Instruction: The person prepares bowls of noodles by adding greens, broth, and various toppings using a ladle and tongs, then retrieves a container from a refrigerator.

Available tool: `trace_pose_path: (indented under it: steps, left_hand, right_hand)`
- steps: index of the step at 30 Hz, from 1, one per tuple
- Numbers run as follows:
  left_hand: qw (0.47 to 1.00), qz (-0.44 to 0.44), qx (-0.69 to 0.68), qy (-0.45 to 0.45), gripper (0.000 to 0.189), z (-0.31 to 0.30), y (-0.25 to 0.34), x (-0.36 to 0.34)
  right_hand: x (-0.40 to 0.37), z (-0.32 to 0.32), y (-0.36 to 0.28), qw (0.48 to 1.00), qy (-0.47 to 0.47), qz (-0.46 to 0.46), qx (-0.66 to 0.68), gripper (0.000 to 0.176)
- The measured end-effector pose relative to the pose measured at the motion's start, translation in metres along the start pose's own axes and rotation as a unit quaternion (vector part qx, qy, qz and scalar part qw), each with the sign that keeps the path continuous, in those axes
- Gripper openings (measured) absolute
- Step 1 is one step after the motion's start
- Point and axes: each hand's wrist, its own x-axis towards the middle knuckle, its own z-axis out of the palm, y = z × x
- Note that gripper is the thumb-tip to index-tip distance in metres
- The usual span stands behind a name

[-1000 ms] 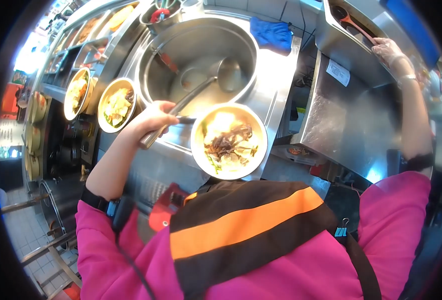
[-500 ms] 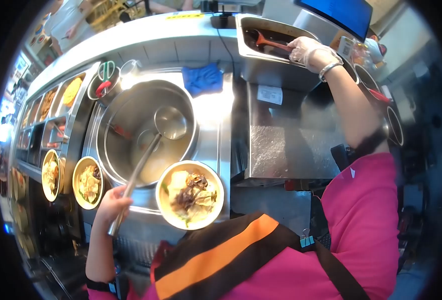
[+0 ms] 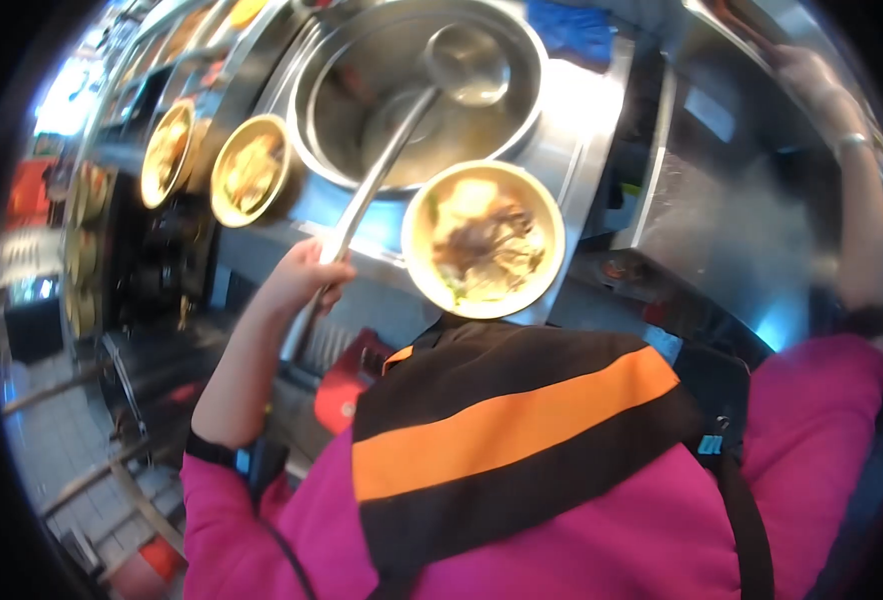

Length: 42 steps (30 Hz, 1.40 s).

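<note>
My left hand [image 3: 310, 272] is closed around the metal handle of a long ladle [image 3: 387, 150]. The ladle's round bowl hangs over a large steel pot [image 3: 334, 110] with cloudy liquid in it. Just right of the handle, by the pot's near rim, stands a yellow bowl [image 3: 484, 240] of food with dark topping. At the upper right, my gloved right hand [image 3: 810, 75] reaches to the steel container [image 3: 707, 35]. Though blurred, it looks closed on a reddish-brown spoon [image 3: 740, 18], whose far end is out of view.
Two more filled bowls, one nearer [image 3: 252, 170] and one farther left [image 3: 168, 153], stand left of the pot. A blue cloth [image 3: 570, 32] lies right of it. Below the right arm is a steel work surface [image 3: 732, 220]. Ingredient trays [image 3: 197, 45] line the upper left.
The view has tilted down and turned, so the pot and bowls appear higher and further right. My left hand still holds the ladle; my right hand remains at the container.
</note>
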Motion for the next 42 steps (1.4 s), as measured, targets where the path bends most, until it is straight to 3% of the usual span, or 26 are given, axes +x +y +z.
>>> trace_pose_path:
  steps: [1,2,5,7,15,18,20,21,22,28,29,32,42]
  left_hand:
    - [1.0,-0.007,-0.007,0.014,0.015,0.0,-0.001,-0.003]
    - [1.0,-0.001,-0.004,0.013,0.015,0.002,-0.002,-0.006]
    - [1.0,0.008,-0.009,0.014,0.016,0.006,-0.004,-0.014]
    - [1.0,0.014,-0.017,0.022,0.017,0.006,-0.01,-0.018]
    - [0.999,0.031,-0.025,0.032,0.017,0.011,-0.023,-0.028]
    - [0.999,0.04,-0.025,0.021,0.018,0.011,-0.023,-0.032]
    - [0.998,0.036,-0.048,0.018,0.018,0.009,-0.023,-0.034]
    - [0.996,0.022,-0.081,0.012,0.018,0.012,-0.021,-0.035]
    - [0.996,0.025,-0.088,0.0,0.017,0.011,-0.022,-0.036]
    - [0.993,0.062,-0.101,0.006,0.019,0.012,-0.022,-0.045]
    - [0.989,0.065,-0.13,-0.006,0.02,0.008,-0.028,-0.044]
    - [0.988,0.026,-0.152,0.001,0.02,0.011,-0.019,-0.05]
    - [0.986,0.021,-0.163,0.016,0.021,0.027,-0.001,-0.066]
  right_hand:
    - [-0.03,0.013,-0.064,0.97,0.022,0.046,-0.238,0.043]
    - [-0.025,0.024,-0.059,0.943,0.116,0.0,-0.312,0.032]
    - [-0.032,0.03,-0.091,0.931,0.095,0.008,-0.352,0.029]
    - [-0.028,0.027,-0.106,0.935,-0.028,0.101,-0.337,0.044]
    - [0.014,0.012,-0.022,0.977,-0.006,0.08,-0.199,0.043]
    - [0.004,0.007,-0.013,0.982,0.003,0.089,-0.169,0.043]
    - [-0.029,0.006,-0.048,0.984,-0.065,0.159,-0.036,0.044]
    - [-0.053,0.014,-0.051,0.992,0.01,0.125,0.033,0.044]
    - [-0.041,0.008,-0.029,0.992,-0.008,0.117,0.055,0.045]
    - [-0.092,0.016,-0.072,0.958,0.06,0.115,0.256,0.027]
    - [-0.095,0.017,-0.08,0.955,0.068,0.167,0.237,0.025]
    - [-0.088,0.019,-0.071,0.958,0.022,0.173,0.228,0.023]
    - [-0.084,0.021,-0.064,0.957,0.047,0.194,0.211,0.02]
